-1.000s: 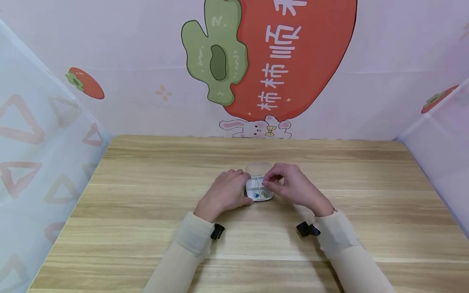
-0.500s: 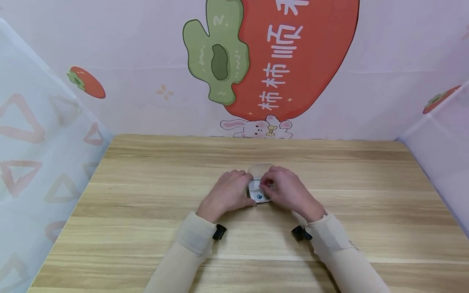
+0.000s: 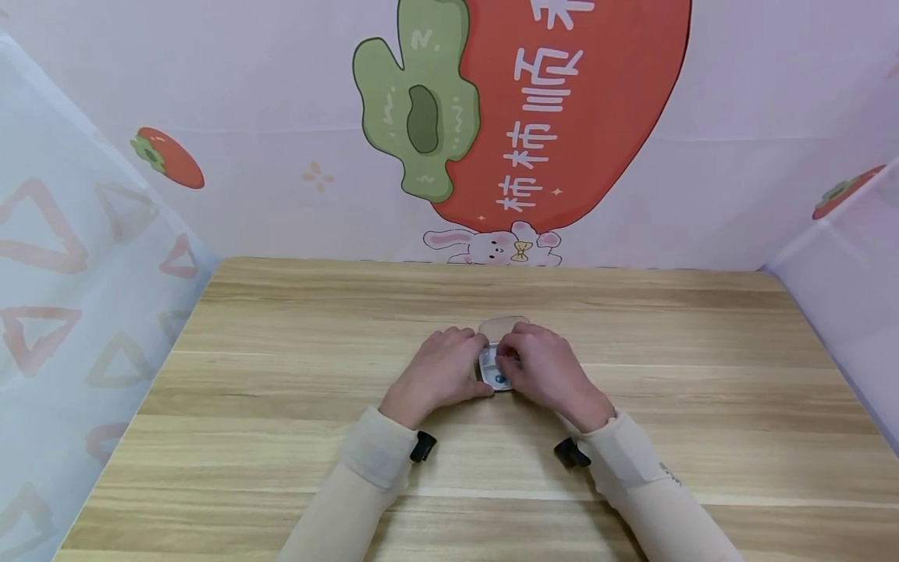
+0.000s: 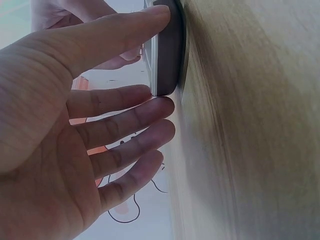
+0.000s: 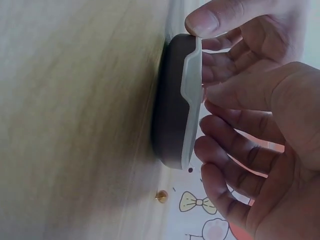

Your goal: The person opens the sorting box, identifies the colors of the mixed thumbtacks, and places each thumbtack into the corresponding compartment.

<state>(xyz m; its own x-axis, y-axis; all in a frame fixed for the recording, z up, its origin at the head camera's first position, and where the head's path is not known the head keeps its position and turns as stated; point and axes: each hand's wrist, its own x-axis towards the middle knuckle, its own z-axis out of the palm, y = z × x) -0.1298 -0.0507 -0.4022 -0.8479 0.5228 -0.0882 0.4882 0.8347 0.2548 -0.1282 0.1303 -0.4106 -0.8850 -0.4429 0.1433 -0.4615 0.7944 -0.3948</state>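
Note:
A small pill box (image 3: 489, 378) stands on the wooden table, its see-through lid (image 3: 500, 325) tipped back. It has a white divided inside and a dark outer shell (image 5: 172, 107). My left hand (image 3: 437, 373) grips the box's left side, thumb (image 4: 150, 21) at the near edge and index finger at the far one. A blue bead-like piece (image 3: 500, 379) lies in the near left compartment. Over the box, my right hand (image 3: 551, 371) pinches a small reddish thing (image 5: 203, 94) between thumb and index finger, mostly hidden. That hand covers the right compartments.
A tiny amber-coloured piece (image 5: 161, 196) sits on the table past the box in the right wrist view. Behind the table (image 3: 316, 312) rises a printed cloth backdrop (image 3: 281, 211), with more cloth at both sides. A black wrist strap (image 3: 424, 446) shows at the left sleeve.
My right hand has moved left and slightly nearer over the box, covering the green and yellow pieces in the near right compartment. My left hand keeps its grip; the view has shifted slightly.

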